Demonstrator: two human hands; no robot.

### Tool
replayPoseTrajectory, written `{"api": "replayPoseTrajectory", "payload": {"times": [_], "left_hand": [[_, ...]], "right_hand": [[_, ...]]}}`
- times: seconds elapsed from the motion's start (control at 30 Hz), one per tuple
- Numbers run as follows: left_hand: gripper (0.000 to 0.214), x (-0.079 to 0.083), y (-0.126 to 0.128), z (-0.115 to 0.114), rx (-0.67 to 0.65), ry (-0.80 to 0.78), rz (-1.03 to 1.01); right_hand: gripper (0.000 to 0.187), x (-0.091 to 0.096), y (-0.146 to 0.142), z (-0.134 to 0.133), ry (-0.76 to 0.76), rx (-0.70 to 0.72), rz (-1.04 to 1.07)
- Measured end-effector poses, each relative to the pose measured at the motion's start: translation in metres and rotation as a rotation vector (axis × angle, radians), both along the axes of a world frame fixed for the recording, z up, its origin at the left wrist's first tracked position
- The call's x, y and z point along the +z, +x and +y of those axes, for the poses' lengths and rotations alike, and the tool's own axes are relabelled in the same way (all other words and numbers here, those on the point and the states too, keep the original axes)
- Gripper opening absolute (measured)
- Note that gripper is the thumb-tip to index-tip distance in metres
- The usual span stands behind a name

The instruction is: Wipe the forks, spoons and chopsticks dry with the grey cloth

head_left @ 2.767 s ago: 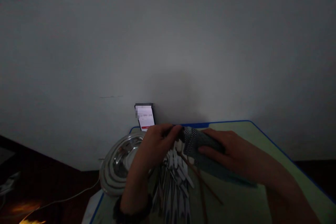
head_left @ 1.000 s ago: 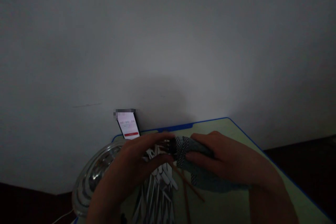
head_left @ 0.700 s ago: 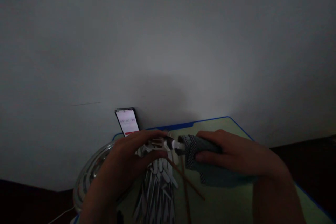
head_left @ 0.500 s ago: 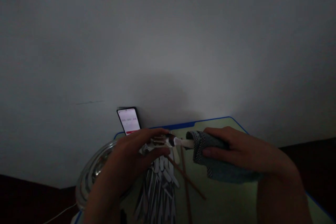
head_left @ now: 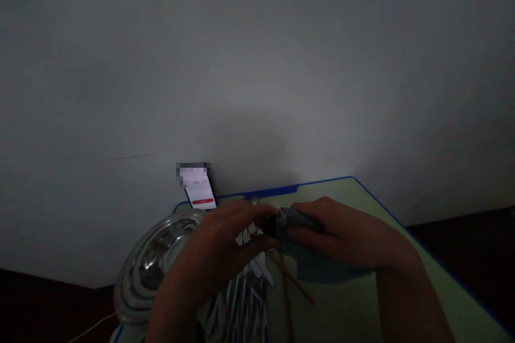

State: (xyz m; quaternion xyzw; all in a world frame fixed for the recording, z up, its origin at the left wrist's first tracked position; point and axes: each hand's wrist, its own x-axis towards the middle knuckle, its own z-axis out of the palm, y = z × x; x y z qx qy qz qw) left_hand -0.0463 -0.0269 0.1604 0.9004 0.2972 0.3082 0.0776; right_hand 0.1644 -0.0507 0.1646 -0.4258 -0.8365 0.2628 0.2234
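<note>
Grey-green cloth (head_left: 333,269) with a black-and-white checked border is bunched in the person's right hand (head_left: 346,231); that grip is closed, thumb below and fingers above, pressing the fabric around something narrow. At the cloth's left end, a utensil (head_left: 267,224) pokes out dark and mostly hidden, so its kind cannot be made out. The left hand (head_left: 223,244) faces it, fingers and thumb curved and part-way apart on either side of that end, their tips near the checked border; whether this grip bears on the utensil cannot be told. Both hands are raised over the tabletop (head_left: 333,305), near its middle.

The step in hand appears to be wiping the utensil through the folded cloth. The next move seems to call for steadying the exposed end while the cloth is pressed along its length.

The cloth looks soft and creased, its loose part sagging beneath the right wrist.

Below the hands lies a heap of shiny metal cutlery (head_left: 247,308), partly covered by the left arm. Just right of it, two thin brown chopsticks (head_left: 287,300) cross. Left of the hands sits a wide, polished metal bowl (head_left: 132,289). Behind it a phone (head_left: 202,193) with a lit timer screen leans against a plain grey wall (head_left: 257,64). The tabletop is pale green, edged in blue.
</note>
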Motion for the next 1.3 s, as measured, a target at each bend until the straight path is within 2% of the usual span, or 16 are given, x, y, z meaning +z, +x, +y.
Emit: {"api": "replayPoseTrajectory", "payload": {"times": [0.23,0.43,0.7,0.93,1.03,1.17,1.3], "left_hand": [[0.030,0.003,-0.015,0.004,0.113,-0.028,-0.005],[0.028,-0.003,-0.006,0.005,0.181,-0.073,0.065],[0.028,-0.002,0.003,0.001,0.133,-0.092,0.095],[0.028,-0.002,0.003,0.004,0.095,-0.137,0.081],[0.028,0.000,-0.005,0.007,0.126,-0.152,0.016],[0.026,0.002,-0.015,0.010,0.214,-0.140,-0.018],[0.024,0.001,-0.014,0.012,0.223,-0.100,-0.013]], "right_hand": [[0.025,-0.005,0.017,-0.002,-0.073,-0.059,-0.031],[0.024,-0.005,0.015,-0.003,-0.046,-0.161,-0.113],[0.020,-0.004,-0.001,0.000,0.011,-0.107,-0.119],[0.018,-0.005,0.000,0.003,0.011,-0.060,-0.061],[0.021,-0.006,0.007,0.004,-0.034,-0.038,-0.045],[0.025,-0.008,0.016,0.005,-0.047,-0.086,-0.046],[0.023,-0.008,0.017,0.003,-0.030,-0.123,-0.053]]}}
